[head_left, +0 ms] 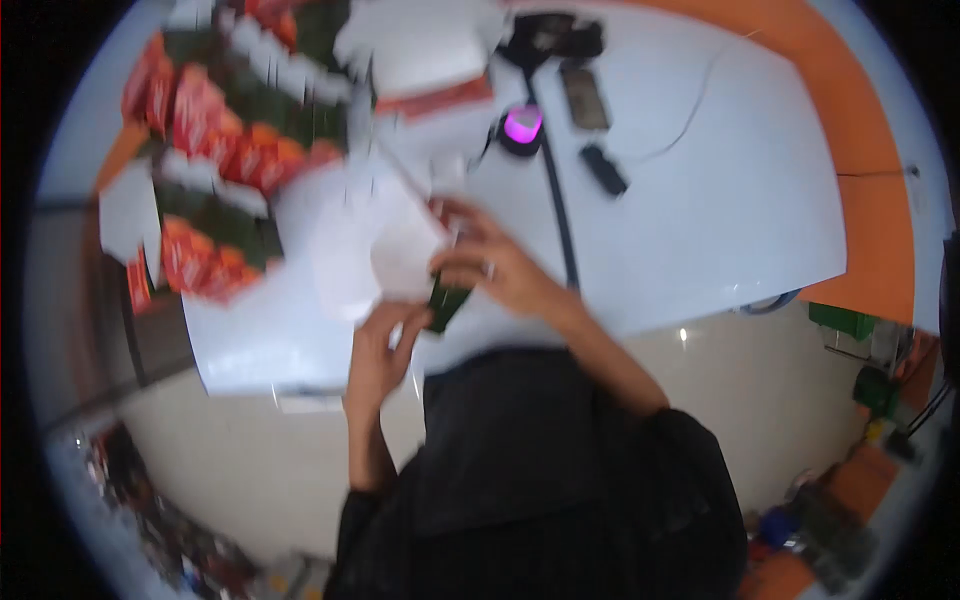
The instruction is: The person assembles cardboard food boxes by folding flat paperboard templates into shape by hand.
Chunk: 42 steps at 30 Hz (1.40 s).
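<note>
Low over the near part of the white table, my left hand (380, 345) pinches the lower end of a small dark green flat piece (448, 305). My right hand (505, 270) has its fingers closed around the upper end of that piece. Just beyond both hands is a white sheet or opened white packet (365, 240), blurred, with a bit of red near my right fingertips. Whether my fingers also grip this white thing, I cannot tell.
Rows of red-and-orange packets (215, 120) cover the left of the white table (700, 220). A white stack (430, 45) stands at the back. A device with a glowing purple light (522, 124), a phone (585, 97) and a small black object (603, 170) lie right of centre.
</note>
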Available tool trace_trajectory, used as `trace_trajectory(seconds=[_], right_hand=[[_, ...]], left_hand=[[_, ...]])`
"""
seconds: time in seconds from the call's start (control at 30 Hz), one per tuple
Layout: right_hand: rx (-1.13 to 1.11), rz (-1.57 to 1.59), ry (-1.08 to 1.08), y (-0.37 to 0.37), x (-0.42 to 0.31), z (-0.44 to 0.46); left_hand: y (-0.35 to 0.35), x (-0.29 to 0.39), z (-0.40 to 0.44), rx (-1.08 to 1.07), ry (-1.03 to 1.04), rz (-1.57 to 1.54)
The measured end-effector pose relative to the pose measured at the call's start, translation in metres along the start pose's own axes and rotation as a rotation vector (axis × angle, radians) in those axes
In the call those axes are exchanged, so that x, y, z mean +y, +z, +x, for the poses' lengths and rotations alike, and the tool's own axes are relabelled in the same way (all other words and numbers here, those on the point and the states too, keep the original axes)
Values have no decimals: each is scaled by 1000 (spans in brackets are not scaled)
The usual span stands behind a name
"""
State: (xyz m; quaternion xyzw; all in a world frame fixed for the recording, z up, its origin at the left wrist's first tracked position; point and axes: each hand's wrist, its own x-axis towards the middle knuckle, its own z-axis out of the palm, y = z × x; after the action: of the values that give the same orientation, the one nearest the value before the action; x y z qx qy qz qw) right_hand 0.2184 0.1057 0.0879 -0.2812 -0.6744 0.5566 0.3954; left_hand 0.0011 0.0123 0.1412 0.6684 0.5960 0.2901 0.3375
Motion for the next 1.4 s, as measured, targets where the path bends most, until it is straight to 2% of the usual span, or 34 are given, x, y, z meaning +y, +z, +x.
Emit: trace_trajectory(seconds=[0.07,0.17,0.27,0.3,0.37,0.4,0.47,0.57,0.63,0.67,0.7,0.73,0.8,0.9,1.0,1.07,1.27,1.37,1.4], right_hand=[[-75,-76,-36,-1,-9,5],[-126,-4,59,7,6,7],[-160,-192,2,7,2,2],[-222,-300,47,9,-13,4],[-135,-373,164,23,-24,2],[-91,-409,222,29,-26,1],[129,-430,105,32,-5,1],[272,-526,-114,4,-20,27],[336,-564,-212,-36,-28,50],[333,-462,-220,-56,-29,67],[331,-361,-229,-76,-29,85],[286,-194,-225,-97,-31,108],[141,-229,-140,-144,-22,152],[175,-411,67,-161,-22,175],[268,-207,12,-167,13,152],[259,-203,109,-159,26,127],[347,-344,215,-137,43,87],[373,-420,171,-127,45,83],[289,-460,162,-112,39,78]], left_hand=[[5,4,7,12,11,-71],[9,-2,11,63,-56,-80],[25,-3,15,242,-81,34],[24,-2,18,286,-76,69],[28,4,24,364,-47,115],[28,13,27,333,-73,99],[31,23,36,315,13,115],[21,41,45,567,163,-98],[16,9,35,401,170,56],[17,-17,25,309,155,144],[28,-52,18,116,75,105],[32,-67,11,18,41,255],[46,-88,-3,-198,-39,527],[64,-141,-14,-172,98,560],[61,-165,-12,-129,187,553],[67,-185,-12,-94,272,519],[33,-145,23,-256,-61,189],[21,-158,35,-396,24,28],[17,-160,36,-411,14,-34]])
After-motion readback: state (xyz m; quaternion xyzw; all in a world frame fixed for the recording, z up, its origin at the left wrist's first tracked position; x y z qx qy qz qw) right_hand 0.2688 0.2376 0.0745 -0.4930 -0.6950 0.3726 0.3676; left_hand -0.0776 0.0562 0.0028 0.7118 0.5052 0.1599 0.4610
